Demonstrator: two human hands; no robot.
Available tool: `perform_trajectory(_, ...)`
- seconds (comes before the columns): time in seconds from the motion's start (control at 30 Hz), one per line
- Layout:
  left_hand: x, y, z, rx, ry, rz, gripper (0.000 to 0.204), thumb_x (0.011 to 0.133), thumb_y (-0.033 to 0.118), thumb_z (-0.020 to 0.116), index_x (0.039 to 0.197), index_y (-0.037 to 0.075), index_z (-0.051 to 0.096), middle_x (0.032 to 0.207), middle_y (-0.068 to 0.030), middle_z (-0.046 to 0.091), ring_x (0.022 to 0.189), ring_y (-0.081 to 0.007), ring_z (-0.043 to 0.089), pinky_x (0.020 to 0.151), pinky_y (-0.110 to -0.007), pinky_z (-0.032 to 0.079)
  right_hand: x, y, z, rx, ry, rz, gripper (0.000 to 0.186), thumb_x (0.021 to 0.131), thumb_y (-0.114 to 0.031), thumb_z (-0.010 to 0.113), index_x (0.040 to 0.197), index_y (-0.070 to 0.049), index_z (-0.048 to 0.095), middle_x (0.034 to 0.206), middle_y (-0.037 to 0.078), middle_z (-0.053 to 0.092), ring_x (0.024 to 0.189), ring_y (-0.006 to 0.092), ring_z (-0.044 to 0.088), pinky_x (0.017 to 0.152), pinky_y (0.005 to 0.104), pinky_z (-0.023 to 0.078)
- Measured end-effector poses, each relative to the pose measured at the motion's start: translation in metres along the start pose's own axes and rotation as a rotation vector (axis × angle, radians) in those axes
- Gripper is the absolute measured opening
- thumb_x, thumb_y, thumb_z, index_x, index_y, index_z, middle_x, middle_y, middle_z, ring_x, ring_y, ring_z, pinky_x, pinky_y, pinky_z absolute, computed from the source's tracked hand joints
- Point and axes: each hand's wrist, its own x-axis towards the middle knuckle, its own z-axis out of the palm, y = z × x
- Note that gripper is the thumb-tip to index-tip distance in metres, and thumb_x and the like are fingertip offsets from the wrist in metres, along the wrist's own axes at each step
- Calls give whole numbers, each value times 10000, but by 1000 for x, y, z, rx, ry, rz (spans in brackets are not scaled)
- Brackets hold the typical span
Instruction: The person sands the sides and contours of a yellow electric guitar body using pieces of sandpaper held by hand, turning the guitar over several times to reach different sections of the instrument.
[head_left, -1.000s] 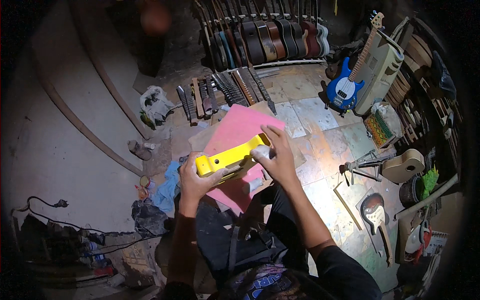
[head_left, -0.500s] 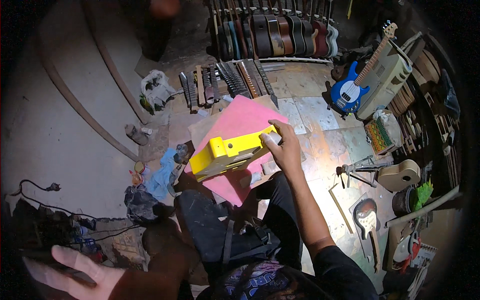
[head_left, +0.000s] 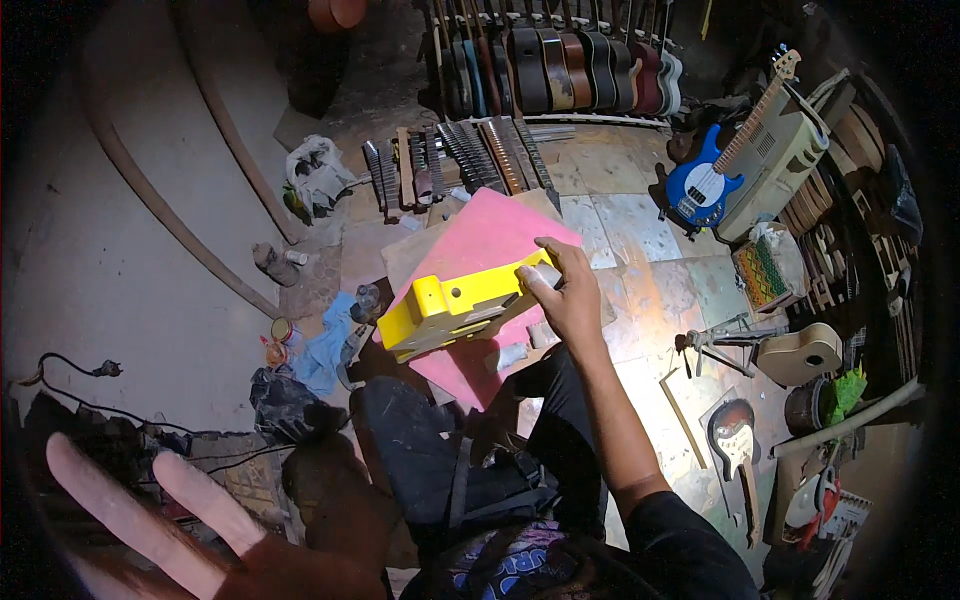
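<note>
My right hand (head_left: 565,295) grips the right end of a yellow guitar body (head_left: 450,305), holding it on edge over a pink sheet (head_left: 490,240) on the floor. A small grey pad seems pinched between my fingers and the yellow body. My left hand (head_left: 190,540) is far from it at the lower left of the view, palm up, fingers spread, holding nothing. My dark-trousered knees (head_left: 420,440) lie just below the yellow body.
Several guitar necks (head_left: 460,160) lie in a row beyond the pink sheet, with guitar bodies (head_left: 560,60) racked behind. A blue bass guitar (head_left: 705,180) leans at the right. Rags (head_left: 325,345), small tins and a cable (head_left: 90,370) sit at the left.
My left hand has let go of the yellow body and swung down to the lower left, spreading open. My right hand alone now holds the body, which has tilted slightly.
</note>
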Motion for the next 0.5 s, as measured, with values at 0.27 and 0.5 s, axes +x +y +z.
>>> perform_trajectory(0.27,2,4,5,22,10,-22,353,1023,389,522,1208,103,610,1477,-132,414,1318,-330,407,1109,-513,352,1,-1,-3,-8,-9,-19,475,888,-241,799,1307,-62,665,1248,180,659,1175,322,672,1012,394,524)
perform_trajectory(0.5,2,4,8,37,17,-44,328,1021,391,528,1194,126,612,1512,-117,372,1346,-341,361,1116,-525,324,1,-1,2,-29,-3,-24,478,886,-252,802,1305,-65,667,1246,181,661,1169,322,672,1005,392,522)
